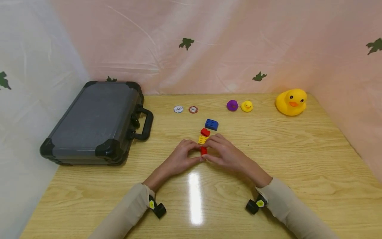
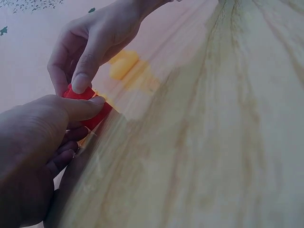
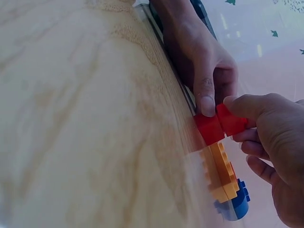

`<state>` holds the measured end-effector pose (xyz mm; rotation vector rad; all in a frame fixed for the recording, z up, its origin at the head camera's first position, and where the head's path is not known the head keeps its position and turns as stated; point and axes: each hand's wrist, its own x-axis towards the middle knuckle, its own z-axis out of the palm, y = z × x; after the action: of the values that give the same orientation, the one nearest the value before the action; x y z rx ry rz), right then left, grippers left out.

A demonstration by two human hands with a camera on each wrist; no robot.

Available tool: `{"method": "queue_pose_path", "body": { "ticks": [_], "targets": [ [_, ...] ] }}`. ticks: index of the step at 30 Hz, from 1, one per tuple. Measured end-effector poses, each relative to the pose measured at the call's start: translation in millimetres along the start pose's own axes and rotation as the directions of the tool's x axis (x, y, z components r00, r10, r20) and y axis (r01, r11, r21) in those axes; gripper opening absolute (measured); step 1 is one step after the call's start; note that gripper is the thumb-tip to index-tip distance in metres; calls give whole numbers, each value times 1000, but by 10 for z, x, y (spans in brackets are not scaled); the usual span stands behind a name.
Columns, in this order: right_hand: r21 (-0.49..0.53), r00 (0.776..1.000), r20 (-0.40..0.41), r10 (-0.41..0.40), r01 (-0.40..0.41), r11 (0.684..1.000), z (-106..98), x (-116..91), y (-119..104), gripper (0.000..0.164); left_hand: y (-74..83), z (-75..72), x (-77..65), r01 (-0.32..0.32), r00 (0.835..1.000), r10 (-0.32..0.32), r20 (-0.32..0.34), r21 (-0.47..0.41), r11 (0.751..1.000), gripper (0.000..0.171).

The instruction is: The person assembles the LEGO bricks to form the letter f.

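My left hand pinches a lower red toy brick at the tabletop, its thumb on the near side. With thumb and fingers my right hand holds another red toy brick directly above it. The two bricks look stacked; whether they are locked together I cannot tell. Just beyond them is a yellow toy brick, partly hidden by the fingers in the head view. Behind that come a red toy brick and a blue studded brick with a rounded side.
A grey hard case with black corners lies at the left, its handle facing the bricks. Two poker chips, one white-blue and one red, lie farther back. Purple, small yellow and large yellow rubber ducks stand back right.
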<state>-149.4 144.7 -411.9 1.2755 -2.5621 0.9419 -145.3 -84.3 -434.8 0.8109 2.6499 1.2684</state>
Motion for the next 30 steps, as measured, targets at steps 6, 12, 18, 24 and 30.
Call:
{"method": "queue_pose_path", "body": {
  "ticks": [6,12,18,24,30],
  "targets": [
    [-4,1000,-2,-5,5,1000,17,-10,14,25,9,3,-1,14,1000,-14,11,-8,1000,40],
    [-12,1000,-4,-10,10,1000,26,-16,22,26,5,-2,1,16,1000,-16,14,-5,1000,39],
    [-35,999,1,-39,39,999,13,11,13,24,-5,-3,-3,9,1000,-9,7,4,1000,39],
    [-68,998,11,-60,61,996,4,34,5,22,-16,1,0,0,1000,0,3,8,1000,38],
    [-57,997,8,-70,71,996,21,36,16,23,-20,-1,2,-19,1000,19,-5,9,1000,38]
  ]
}}
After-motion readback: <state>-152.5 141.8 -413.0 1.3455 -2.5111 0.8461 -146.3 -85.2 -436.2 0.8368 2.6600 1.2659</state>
